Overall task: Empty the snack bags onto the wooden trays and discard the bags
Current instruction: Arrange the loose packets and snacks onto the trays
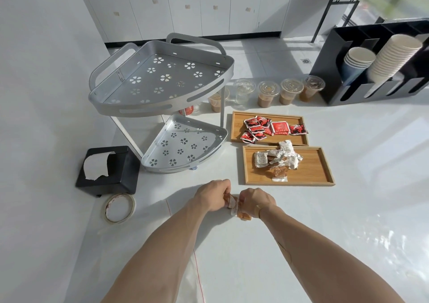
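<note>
Near the front edge of the bench, both hands meet over one small packet (235, 206). The left hand (214, 195) has its fingers curled shut on the packet's left end, and the right hand (255, 201) pinches the right end, so the white and brown wrapper is gripped between them just above the white surface. Under the forearms lies a clear bag (192, 277) with a red strip along its edge, flat on the bench and running toward the front edge. Just beyond the hands sits the near tray (320, 175), holding a loose pile of white and brown packets (277, 161). Behind it, touching or nearly so, the far tray (236, 126) carries red packets (274, 127). Along the back edge stands a row of lidded cups (276, 92). A two-tier metal rack (162, 86) stands toward the left, with a black tissue box (123, 170) and a tape roll (119, 207) nearer the front left. A black cup holder (343, 54) fills the back right corner.
</note>
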Demonstrator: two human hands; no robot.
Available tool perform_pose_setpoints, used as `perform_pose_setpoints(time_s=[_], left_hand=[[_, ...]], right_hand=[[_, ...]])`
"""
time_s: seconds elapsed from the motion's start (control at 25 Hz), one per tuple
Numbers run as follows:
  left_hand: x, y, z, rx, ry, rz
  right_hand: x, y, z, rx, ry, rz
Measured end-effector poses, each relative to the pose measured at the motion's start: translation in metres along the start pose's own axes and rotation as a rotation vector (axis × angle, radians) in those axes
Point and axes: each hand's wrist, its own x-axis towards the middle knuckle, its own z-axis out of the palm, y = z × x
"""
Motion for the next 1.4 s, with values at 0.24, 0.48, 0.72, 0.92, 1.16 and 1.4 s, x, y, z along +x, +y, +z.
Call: perform_pose_setpoints(time_s=[0.24, 0.48, 0.72, 0.92, 1.16, 1.4], left_hand=[[-0.021, 0.01, 0.008, 0.012, -0.07, -0.098], [-0.027, 0.042, -0.001, 0.028, -0.111, -0.127], [-0.013, 0.111, -0.017, 0.008, -0.108, -0.093], [0.01, 0.166, -0.018, 0.005, -0.035, -0.04], [0.04, 0.21, -0.019, 0.016, 0.049, -0.049], [0.066, 0.236, -0.016, 0.005, 0.052, -0.092]], right_hand=[[-0.016, 0.013, 0.0, -0.07, 0.004, -0.031], [-0.036, 0.055, -0.03, -0.091, 0.016, -0.06], [-0.051, 0.124, -0.06, -0.088, 0.074, -0.014], [-0.055, 0.179, -0.085, -0.052, 0.108, 0.048], [-0.042, 0.227, -0.107, -0.069, 0.148, 0.041], [-0.02, 0.251, -0.121, -0.029, 0.14, 0.002]])
